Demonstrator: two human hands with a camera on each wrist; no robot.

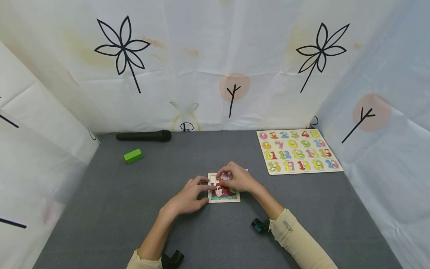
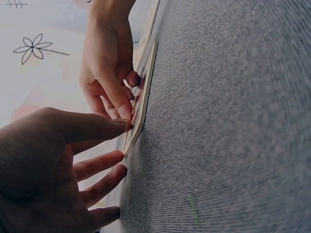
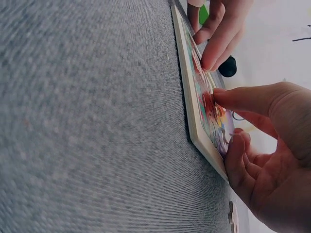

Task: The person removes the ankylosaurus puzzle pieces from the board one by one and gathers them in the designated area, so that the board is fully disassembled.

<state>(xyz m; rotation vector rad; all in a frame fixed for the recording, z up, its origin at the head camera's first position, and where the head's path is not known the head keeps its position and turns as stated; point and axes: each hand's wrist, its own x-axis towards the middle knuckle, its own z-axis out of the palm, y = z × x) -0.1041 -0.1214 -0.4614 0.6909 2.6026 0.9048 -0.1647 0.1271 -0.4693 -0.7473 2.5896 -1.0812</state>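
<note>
A small wooden picture puzzle (image 1: 224,200) with a red and teal scene lies flat before me, a pale bare patch showing at its upper left. My left hand (image 1: 190,195) lies along its left side, fingers spread and fairly straight. In the left wrist view, the left thumb (image 2: 116,125) reaches its edge. Over the puzzle's upper part is my right hand (image 1: 239,178), thumb and index finger pinching a small puzzle piece (image 1: 217,178) at the bare patch; the fingers mostly hide it. The right thumb (image 3: 224,97) comes down at the picture surface.
A wooden number board (image 1: 295,170) lies at the back right. Toward the back left are a black microphone (image 1: 142,136) and a green block (image 1: 133,156). White printed cloth (image 1: 208,56) encloses the grey table (image 1: 117,209) at the back and sides.
</note>
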